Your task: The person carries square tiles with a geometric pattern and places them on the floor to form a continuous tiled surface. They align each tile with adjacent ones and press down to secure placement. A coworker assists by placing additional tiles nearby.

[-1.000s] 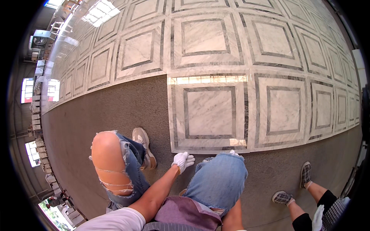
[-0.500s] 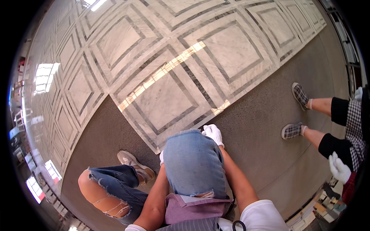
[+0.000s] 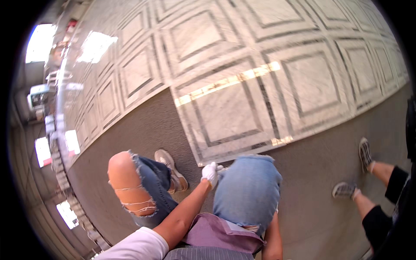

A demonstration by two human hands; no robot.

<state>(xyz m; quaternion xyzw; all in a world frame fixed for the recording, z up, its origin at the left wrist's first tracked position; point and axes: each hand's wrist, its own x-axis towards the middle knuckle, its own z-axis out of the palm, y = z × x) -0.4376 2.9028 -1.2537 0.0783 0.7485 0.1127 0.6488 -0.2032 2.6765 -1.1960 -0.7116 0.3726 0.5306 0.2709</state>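
My left hand (image 3: 209, 174), in a white knit glove, is low at the near edge of the patterned marble tile floor (image 3: 229, 117), by its corner and beside my raised knee in blue denim (image 3: 247, 190). Its fingers look curled; whatever they hold, if anything, is too small to make out. Of my right arm (image 3: 273, 236) only the forearm shows, running down along the outer side of that knee. The right hand itself is hidden behind the denim.
Dark grey bare floor (image 3: 147, 117) borders the stepped edge of the marble. My shoe (image 3: 173, 171) stands on it at left. Another person's checked shoes (image 3: 344, 190) are at the right. Bright windows (image 3: 41, 43) and a row of stacked things line the far left.
The view has swung so the scene shifts right. My left hand has come out from behind the knee to the tile corner. My right hand has drawn back from the tile edge out of sight.
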